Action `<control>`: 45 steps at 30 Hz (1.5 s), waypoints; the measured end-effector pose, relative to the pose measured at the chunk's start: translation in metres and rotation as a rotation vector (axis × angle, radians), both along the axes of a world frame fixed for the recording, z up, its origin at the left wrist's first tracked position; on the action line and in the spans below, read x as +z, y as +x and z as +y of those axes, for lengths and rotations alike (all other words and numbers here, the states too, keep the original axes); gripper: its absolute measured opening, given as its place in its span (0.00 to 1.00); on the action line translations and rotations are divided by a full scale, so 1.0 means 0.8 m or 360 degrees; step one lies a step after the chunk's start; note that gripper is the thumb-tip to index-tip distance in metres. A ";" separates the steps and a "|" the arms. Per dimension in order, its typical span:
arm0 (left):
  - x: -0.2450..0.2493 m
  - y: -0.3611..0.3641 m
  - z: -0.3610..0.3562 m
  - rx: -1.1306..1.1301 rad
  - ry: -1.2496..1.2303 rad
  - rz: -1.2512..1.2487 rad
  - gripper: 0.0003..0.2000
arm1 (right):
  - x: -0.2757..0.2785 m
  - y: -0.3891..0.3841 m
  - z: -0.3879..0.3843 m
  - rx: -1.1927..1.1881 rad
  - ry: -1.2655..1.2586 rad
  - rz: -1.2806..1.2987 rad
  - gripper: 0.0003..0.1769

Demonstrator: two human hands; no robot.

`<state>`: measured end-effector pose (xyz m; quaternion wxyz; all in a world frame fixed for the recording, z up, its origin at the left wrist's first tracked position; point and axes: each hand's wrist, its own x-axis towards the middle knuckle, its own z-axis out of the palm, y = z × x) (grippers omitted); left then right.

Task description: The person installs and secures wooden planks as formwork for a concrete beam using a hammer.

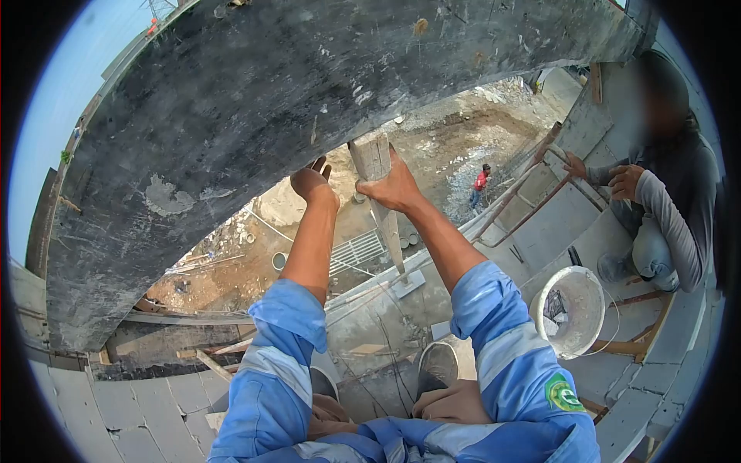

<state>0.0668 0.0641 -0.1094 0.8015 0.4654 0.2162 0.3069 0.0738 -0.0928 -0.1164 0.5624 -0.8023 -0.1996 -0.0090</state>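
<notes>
A long dark panel [255, 116] with scuffed, pale patches spans the upper part of the head view. Below its lower edge stands a wooden post [372, 159], slightly tilted, its top against that edge and its foot on a small pale block [409, 284]. My right hand [395, 185] is wrapped round the upper part of this post, thumb across the near side. Just left of it, my left hand [311, 184] is raised at the panel's lower edge, fingers stretched upward and apart, holding nothing visible.
A white bucket [594, 309] with scraps inside stands to my right. Beyond it a person in grey [687, 185] crouches by a rusty metal frame [532, 174]. Past the ledge the ground lies far below, where a person in red [481, 181] walks. Grey boards [123, 409] lie at lower left.
</notes>
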 end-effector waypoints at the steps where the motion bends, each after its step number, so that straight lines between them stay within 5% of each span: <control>1: 0.009 0.007 0.000 0.0298 -0.0265 0.0288 0.14 | 0.001 -0.001 0.000 -0.0013 -0.0017 0.0023 0.44; 3: 0.031 0.018 -0.015 0.0297 -0.0206 0.0328 0.15 | -0.001 -0.006 -0.002 -0.0024 -0.0044 0.0058 0.45; 6: 0.033 0.051 -0.039 0.0054 -0.0318 -0.0143 0.17 | -0.003 0.000 0.002 0.0035 -0.0035 0.0044 0.44; 8: -0.013 0.078 -0.029 -0.0160 0.0994 -0.0365 0.19 | -0.008 0.001 0.004 0.0022 0.0040 -0.0116 0.43; 9: -0.016 0.082 -0.027 -0.0161 0.0995 -0.0370 0.19 | -0.008 0.003 0.004 0.0019 0.0040 -0.0121 0.43; 11: -0.009 0.078 -0.028 -0.0505 -0.0568 -0.0576 0.21 | -0.008 0.002 0.002 0.0065 0.0072 -0.0080 0.40; 12: 0.013 0.061 -0.037 -0.0507 -0.0571 -0.0572 0.21 | -0.005 0.001 -0.001 0.0063 0.0069 -0.0077 0.40; 14: 0.060 0.021 -0.055 -0.0029 0.0040 0.0111 0.25 | 0.000 -0.003 -0.003 0.0051 0.0011 0.0013 0.44; 21: 0.044 0.059 -0.061 -0.0406 -0.0738 -0.0774 0.24 | -0.011 0.001 0.003 -0.0058 0.0145 -0.0145 0.44; 22: -0.042 0.112 -0.018 -0.0823 -0.0874 -0.1049 0.27 | -0.012 0.002 -0.001 -0.0007 0.0061 -0.0081 0.44; 25: -0.049 0.109 -0.013 -0.0885 -0.0820 -0.1114 0.25 | -0.001 0.002 -0.005 0.0049 -0.0005 -0.0020 0.44; 26: -0.041 0.100 -0.017 -0.0890 -0.0833 -0.1110 0.25 | 0.001 0.000 -0.008 0.0051 0.0007 -0.0005 0.44; 28: 0.002 0.071 -0.030 -0.0355 0.0017 -0.0332 0.21 | 0.005 -0.003 -0.010 0.0024 0.0031 -0.0023 0.44; 31: 0.044 0.036 -0.052 -0.0100 0.0075 -0.0002 0.21 | 0.004 -0.004 -0.007 -0.0034 0.0068 -0.0057 0.42; 32: 0.043 0.046 -0.057 -0.0256 -0.0348 -0.0359 0.21 | 0.004 -0.002 -0.005 -0.0021 0.0105 -0.0103 0.42; 36: 0.036 0.054 -0.059 -0.0505 -0.0546 -0.0448 0.21 | -0.001 0.001 -0.007 -0.0015 0.0105 -0.0081 0.43; 40: 0.038 0.052 -0.065 -0.0161 -0.0106 -0.0331 0.23 | 0.006 0.000 -0.007 -0.0002 0.0003 -0.0240 0.44; 42: 0.038 0.053 -0.055 -0.0012 -0.0010 -0.0231 0.23 | 0.022 -0.003 -0.017 0.0187 0.0073 0.0018 0.53; 45: 0.041 0.071 -0.050 -0.0392 -0.0491 -0.0549 0.21 | 0.016 0.000 -0.011 0.0131 0.0057 -0.0110 0.52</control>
